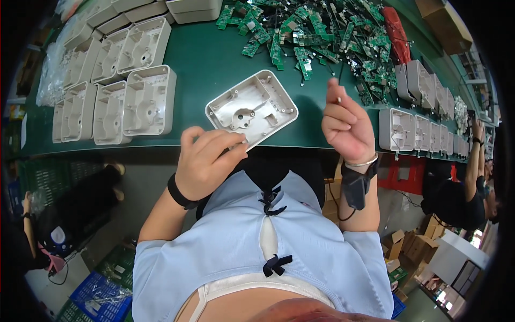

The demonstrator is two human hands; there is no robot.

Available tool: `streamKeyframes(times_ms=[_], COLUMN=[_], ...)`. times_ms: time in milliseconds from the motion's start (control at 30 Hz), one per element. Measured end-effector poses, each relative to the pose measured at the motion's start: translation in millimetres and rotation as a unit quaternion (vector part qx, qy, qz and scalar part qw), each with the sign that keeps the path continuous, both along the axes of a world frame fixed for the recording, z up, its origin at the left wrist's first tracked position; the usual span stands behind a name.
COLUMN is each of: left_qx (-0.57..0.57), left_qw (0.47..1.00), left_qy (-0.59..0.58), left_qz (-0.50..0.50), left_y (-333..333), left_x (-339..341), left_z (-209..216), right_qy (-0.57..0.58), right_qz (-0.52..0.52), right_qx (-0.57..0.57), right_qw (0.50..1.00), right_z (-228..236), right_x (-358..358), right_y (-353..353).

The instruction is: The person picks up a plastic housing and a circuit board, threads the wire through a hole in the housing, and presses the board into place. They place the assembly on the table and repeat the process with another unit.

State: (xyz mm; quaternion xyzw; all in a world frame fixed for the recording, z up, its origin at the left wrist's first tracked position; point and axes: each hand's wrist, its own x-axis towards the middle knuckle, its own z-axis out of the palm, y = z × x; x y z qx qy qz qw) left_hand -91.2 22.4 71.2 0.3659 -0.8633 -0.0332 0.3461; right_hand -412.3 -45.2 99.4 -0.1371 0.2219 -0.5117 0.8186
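Note:
An open light grey plastic housing shell (252, 107) lies hollow side up at the near edge of the green bench (209, 59). My left hand (206, 158) rests on its near corner, fingers curled over the rim. To the right of the shell my right hand (346, 126) is raised above the bench edge. It pinches a thin dark wire with a small white tip (338, 98) between thumb and forefinger. The wire runs up toward a heap of green circuit boards (316, 32). Dark straps sit on both wrists.
Rows of the same grey shells (115, 80) stand at the left, more (424, 131) along the right edge. A red part (397, 29) lies behind the boards. Another person's arm (475, 161) works at the far right. Blue crates (102, 295) and cardboard boxes (407, 247) sit on the floor.

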Motion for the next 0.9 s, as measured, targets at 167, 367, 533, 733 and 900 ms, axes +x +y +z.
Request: streamKeyframes(times_ms=[167, 367, 533, 733, 900], left_qx=[0.012, 0.059, 0.170, 0.231, 0.156], left_qw=[1.000, 0.988, 0.974, 0.950, 0.971], left_qy=[0.012, 0.073, 0.050, 0.183, 0.125], left_qz=[0.009, 0.121, 0.142, 0.099, 0.133], left_y=[2, 0, -4, -1, 1], left_x=[-2, -4, 2, -1, 2], left_z=[-5, 4, -2, -3, 1], right_qy=[0.090, 0.020, 0.090, 0.040, 0.200], right_qz=[-0.013, 0.072, 0.012, -0.030, -0.069], right_qx=[-0.046, -0.062, -0.054, -0.068, -0.190], right_qw=[0.995, 0.995, 0.994, 0.996, 0.959], right_z=[15, 13, -1, 0, -17], right_x=[5, 1, 7, 30, 62], right_y=[-20, -21, -31, -15, 16])
